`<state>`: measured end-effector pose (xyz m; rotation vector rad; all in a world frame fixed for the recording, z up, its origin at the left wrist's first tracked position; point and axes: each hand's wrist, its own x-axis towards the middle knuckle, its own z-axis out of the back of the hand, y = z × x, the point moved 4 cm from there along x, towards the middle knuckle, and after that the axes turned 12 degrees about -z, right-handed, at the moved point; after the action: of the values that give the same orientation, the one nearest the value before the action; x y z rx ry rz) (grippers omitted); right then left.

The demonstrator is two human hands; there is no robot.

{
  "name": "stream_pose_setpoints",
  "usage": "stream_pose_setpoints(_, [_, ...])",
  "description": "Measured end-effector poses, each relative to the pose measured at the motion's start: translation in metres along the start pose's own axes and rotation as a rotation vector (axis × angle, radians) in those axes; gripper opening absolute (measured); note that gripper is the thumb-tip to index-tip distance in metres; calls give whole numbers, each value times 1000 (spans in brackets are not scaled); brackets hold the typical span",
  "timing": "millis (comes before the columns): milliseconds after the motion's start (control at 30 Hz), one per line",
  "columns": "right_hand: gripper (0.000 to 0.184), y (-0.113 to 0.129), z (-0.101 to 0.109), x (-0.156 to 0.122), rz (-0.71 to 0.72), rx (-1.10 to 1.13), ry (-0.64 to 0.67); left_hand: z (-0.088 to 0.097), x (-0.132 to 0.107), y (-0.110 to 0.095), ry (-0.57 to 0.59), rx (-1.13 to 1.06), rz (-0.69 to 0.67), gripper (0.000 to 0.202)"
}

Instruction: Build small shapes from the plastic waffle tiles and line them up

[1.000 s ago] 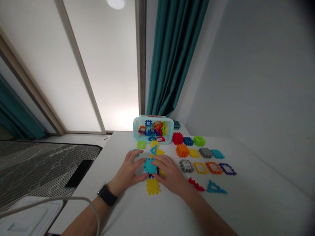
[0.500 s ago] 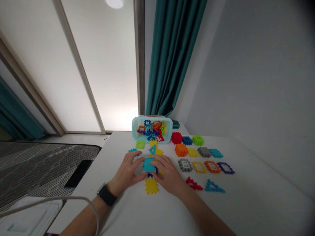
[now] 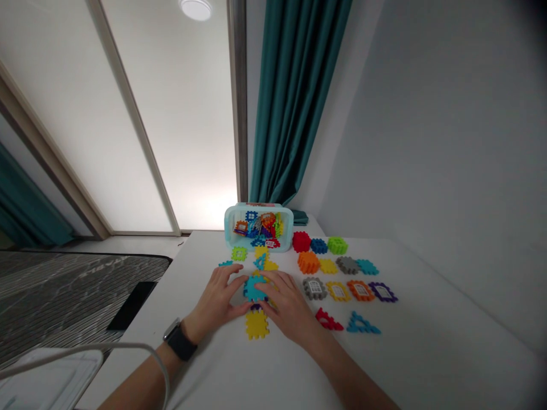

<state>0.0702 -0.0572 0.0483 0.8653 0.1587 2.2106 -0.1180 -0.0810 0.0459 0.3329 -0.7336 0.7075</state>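
A light-blue notched square building tile (image 3: 254,288) lies between my two hands, over a purple piece (image 3: 255,306) that is mostly covered. My left hand (image 3: 222,293), with a black watch on its wrist, curves around the tile's left side, thumb and forefinger at its edges. From the other side my right hand (image 3: 285,302) grips the same tile, its fingertips partly over the top. Toward me, a yellow notched tile (image 3: 257,324) lies flat, adjoining the purple piece. Beyond the hands are more yellow tiles (image 3: 270,266) and a small blue triangular piece (image 3: 260,261).
A pale turquoise bin (image 3: 228,228) of mixed pieces stands at the back. To the right are rows of tiles, including an orange stack (image 3: 308,262), window frames (image 3: 360,290), a red triangle (image 3: 329,319) and a blue triangle (image 3: 363,323). A white cable (image 3: 145,346) crosses the lower left.
The camera view has shifted slightly, so everything on the table appears a little further left. Both hands stay around the light-blue tile, with little finger movement.
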Motion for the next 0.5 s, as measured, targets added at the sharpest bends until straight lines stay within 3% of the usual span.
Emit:
stream_pose_setpoints(267, [28, -6, 25, 2, 12, -62, -38, -1, 22, -7, -30, -8, 10, 40])
stream_pose_setpoints(500, [21, -31, 53, -11, -28, -114, -78, -23, 54, -16, 14, -89, -18, 46])
